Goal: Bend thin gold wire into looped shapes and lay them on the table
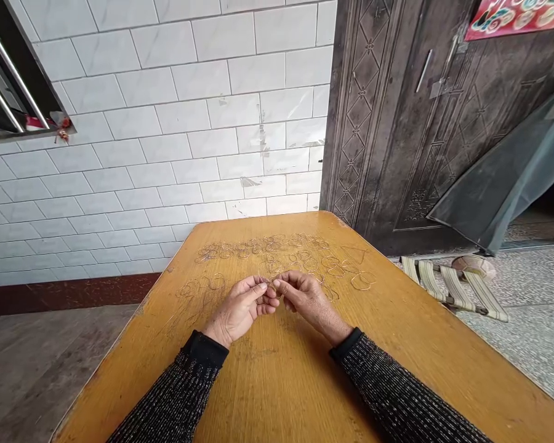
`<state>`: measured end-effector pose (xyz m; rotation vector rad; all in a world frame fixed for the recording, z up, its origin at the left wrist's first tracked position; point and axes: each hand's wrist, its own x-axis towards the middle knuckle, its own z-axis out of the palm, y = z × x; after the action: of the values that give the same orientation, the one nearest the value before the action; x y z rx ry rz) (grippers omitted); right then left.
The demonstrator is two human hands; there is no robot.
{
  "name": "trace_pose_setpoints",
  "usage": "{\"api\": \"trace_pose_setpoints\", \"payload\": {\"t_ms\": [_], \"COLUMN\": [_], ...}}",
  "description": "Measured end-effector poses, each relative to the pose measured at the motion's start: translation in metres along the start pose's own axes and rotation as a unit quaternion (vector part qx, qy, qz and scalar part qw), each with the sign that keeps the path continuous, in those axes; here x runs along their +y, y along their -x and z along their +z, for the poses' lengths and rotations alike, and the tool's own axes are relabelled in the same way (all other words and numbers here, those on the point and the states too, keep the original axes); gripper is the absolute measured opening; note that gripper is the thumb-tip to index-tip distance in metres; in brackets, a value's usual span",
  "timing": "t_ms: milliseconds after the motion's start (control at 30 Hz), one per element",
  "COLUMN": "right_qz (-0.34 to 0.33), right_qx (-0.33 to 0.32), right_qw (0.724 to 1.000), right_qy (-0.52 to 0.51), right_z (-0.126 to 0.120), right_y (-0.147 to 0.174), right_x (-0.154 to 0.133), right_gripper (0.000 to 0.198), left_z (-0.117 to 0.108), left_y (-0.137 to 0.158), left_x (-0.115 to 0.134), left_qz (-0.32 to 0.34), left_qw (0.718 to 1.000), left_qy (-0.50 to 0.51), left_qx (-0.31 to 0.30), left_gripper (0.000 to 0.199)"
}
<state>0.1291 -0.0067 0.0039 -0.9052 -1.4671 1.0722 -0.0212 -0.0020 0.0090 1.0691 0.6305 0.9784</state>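
Note:
Both hands meet above the middle of a wooden table (258, 381), fingertips nearly touching. My left hand (247, 303) is closed, thumb and forefinger pinching a thin wire (268, 283). From the other side my right hand (307, 298) pinches the same thin wire, its fingers curled in. Most of that wire is hidden by the fingers. Behind the hands lie rows of thin copper-coloured wire loops (272, 244), bent into rings. More wire loops (363, 280) rest to the right of my right hand. Left of my left hand are loops with long loose ends (200, 289).
A white tiled wall (203, 123) stands behind the table's far edge. To the right is a dark carved door (397, 154) with a grey curtain (512, 166). A stool with striped straps (457, 289) sits on the floor by the table's right edge.

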Motion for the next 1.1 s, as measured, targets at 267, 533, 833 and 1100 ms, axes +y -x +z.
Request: {"api": "trace_pose_setpoints", "payload": {"t_ms": [267,533,833,1100], "right_qz": [0.001,0.007,0.007,0.021], "right_qx": [0.003,0.010,0.002,0.026], "right_qw": [1.000,1.000,1.000,0.999], "right_qy": [-0.006,-0.008,-0.011,-0.021], "right_z": [0.0010,0.0007,0.0028,0.0015], "right_y": [-0.0016,-0.0025,-0.0005,-0.0010], "right_x": [0.0064,0.0068,0.0042,0.0038], "right_gripper": [0.023,0.023,0.025,0.025], "left_z": [-0.0030,-0.0069,-0.0057,-0.0054], "left_y": [-0.0002,-0.0006,-0.0014,-0.0011], "left_x": [0.0002,0.0006,0.0010,0.0021], "left_qz": [-0.025,-0.039,0.006,-0.004], "left_qw": [0.999,0.999,0.997,0.998], "left_qy": [0.020,0.035,0.063,0.061], "left_qx": [0.008,0.000,0.045,0.029], "left_gripper": [0.015,0.016,0.016,0.017]}}
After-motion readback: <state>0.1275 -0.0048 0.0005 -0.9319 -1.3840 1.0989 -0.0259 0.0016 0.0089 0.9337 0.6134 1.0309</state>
